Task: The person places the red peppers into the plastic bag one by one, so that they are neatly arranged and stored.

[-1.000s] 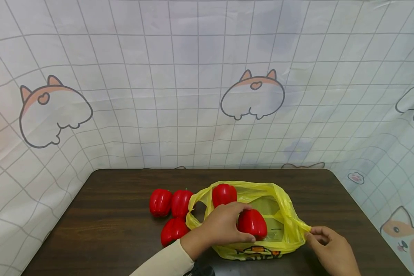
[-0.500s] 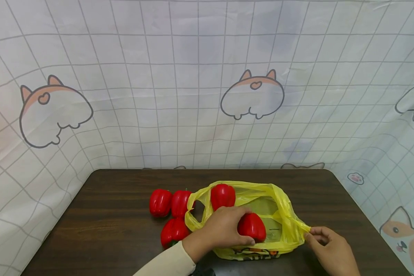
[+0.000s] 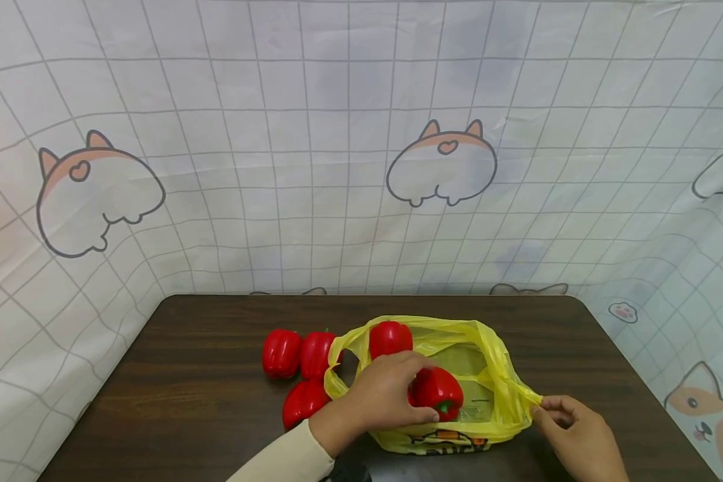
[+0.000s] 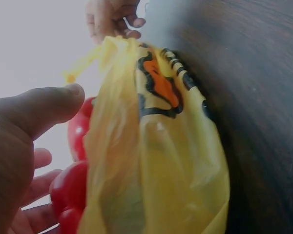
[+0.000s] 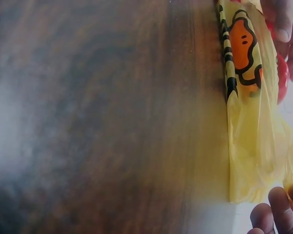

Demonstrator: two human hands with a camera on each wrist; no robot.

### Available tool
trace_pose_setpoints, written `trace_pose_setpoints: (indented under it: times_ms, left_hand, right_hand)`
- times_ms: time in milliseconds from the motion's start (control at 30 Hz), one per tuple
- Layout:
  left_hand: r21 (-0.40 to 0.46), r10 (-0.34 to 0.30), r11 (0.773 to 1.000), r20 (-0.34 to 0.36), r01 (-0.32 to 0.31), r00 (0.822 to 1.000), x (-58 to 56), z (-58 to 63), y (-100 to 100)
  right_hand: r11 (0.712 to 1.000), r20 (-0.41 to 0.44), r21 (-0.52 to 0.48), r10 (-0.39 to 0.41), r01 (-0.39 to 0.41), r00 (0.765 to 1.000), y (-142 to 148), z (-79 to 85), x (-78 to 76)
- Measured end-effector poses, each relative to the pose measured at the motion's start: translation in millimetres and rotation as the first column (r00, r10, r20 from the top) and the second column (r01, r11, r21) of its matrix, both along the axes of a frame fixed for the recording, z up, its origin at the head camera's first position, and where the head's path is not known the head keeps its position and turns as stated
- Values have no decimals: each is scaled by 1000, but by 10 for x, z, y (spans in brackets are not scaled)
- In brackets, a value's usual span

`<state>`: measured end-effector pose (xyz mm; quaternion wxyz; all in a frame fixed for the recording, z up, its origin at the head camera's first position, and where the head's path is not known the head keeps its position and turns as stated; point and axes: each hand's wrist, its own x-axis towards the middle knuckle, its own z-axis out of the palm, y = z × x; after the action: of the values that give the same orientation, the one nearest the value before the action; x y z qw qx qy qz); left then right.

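Note:
A yellow plastic bag (image 3: 506, 375) lies with its mouth spread on the table. Inside it, a red bell pepper (image 3: 437, 393) shows its green stem, and another red pepper (image 3: 390, 337) sits at the back left. My left hand (image 3: 382, 395) is over the bag's left side, beside the nearer pepper, thumb and fingers spread apart. In the left wrist view the thumb (image 4: 63, 105) stands off from the peppers, and a red pepper (image 4: 71, 192) shows near the fingertips. My right hand (image 3: 581, 428) pinches the bag's right corner between thumb and fingers.
Left of the bag, on the dark wooden table (image 3: 175, 395), are a red pepper (image 3: 281, 353), a second pepper (image 3: 316, 355) touching it, and a third pepper (image 3: 304, 402) nearer the front. A white gridded cloth (image 3: 313, 167) hangs behind the table.
The nearer pepper in the bag has turned so its stem shows. My left hand has loosened from it and shifted slightly left. The right hand keeps its hold on the bag.

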<state>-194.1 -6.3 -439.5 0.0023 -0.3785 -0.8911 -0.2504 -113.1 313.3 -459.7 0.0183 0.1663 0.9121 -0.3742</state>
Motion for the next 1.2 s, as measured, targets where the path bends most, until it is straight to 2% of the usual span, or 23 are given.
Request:
trace_pose_setpoints:
  times_ms: [200, 300, 500, 767, 1000, 1200]
  left_hand:
    - [37, -45, 998, 6, 45, 999, 12, 92, -113]
    - [45, -47, 998, 26, 46, 999, 19, 142, -184]
    - [82, -34, 996, 102, 26, 994, 28, 227, -357]
    - [117, -14, 993, 158, -5, 987, 19, 271, -587]
    - [194, -3, 980, 232, -43, 973, 18, 312, -817]
    - [238, 17, 968, 242, -77, 970, 18, 362, -1018]
  right_hand:
    - [1000, 1, -4, -9, 9, 1000, 0, -8, -5]
    - [1000, -1, -8, -8, 7, 1000, 1, -9, -3]
    - [1000, 5, -14, -8, 8, 1000, 3, -5, -3]
    - [1000, -1, -14, -15, 15, 1000, -5, 0, -2]
    - [1000, -1, -5, -20, 20, 1000, -10, 6, -6]
    - [1000, -5, 0, -15, 15, 1000, -7, 7, -6]
